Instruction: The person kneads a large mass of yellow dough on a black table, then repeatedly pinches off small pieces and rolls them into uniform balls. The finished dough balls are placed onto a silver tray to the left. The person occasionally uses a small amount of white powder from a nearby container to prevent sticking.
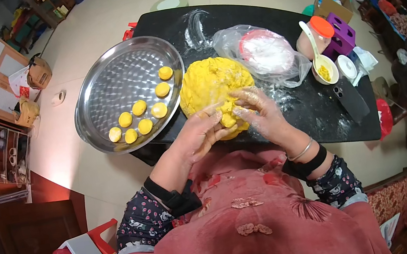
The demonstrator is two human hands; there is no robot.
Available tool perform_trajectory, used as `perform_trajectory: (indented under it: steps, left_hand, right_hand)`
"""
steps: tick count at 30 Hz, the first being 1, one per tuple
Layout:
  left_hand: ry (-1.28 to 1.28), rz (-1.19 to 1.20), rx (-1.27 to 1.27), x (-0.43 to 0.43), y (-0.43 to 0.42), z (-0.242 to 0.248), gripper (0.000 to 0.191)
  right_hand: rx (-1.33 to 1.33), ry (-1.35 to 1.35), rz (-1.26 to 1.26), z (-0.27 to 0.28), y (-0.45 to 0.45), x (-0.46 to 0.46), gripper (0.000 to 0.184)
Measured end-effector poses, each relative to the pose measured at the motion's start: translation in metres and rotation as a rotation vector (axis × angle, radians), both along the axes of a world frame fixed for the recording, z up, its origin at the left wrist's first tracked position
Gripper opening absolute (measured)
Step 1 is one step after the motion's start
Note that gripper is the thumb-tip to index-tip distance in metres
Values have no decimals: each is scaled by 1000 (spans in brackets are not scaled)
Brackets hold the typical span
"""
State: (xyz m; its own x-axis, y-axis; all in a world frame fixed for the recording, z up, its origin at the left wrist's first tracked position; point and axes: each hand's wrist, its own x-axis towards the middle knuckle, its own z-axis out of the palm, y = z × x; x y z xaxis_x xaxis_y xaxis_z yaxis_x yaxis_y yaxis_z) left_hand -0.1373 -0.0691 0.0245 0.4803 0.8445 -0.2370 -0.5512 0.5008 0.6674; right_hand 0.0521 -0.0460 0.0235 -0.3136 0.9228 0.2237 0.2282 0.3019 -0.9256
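A small lump of yellow dough (228, 114) is held between my two hands, close to the table's near edge. My left hand (201, 130) cups it from the left, and the floury fingers of my right hand (260, 111) press on it from the right. Just beyond lies a big mound of yellow dough (211, 78), partly covered by my hands. To its left, a round steel tray (110, 86) reaches past the table edge and bears several small yellow dough rounds (139, 107) along its near and right side.
Right of the mound, a clear plastic bag (227, 43) surrounds a red bowl of white flour (265, 50). Farther right stand an orange-lidded jar (311, 40), a small cup (325, 69) with a spoon, and a phone (351, 101). Flour streaks the black table (162, 22).
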Motion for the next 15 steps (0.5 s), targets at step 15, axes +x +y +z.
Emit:
perform_trajectory:
  steps: [15]
  left_hand:
    - [17,-101,45,-1,-3,2,49]
  right_hand:
    - [-651,371,36,1,4,3,25]
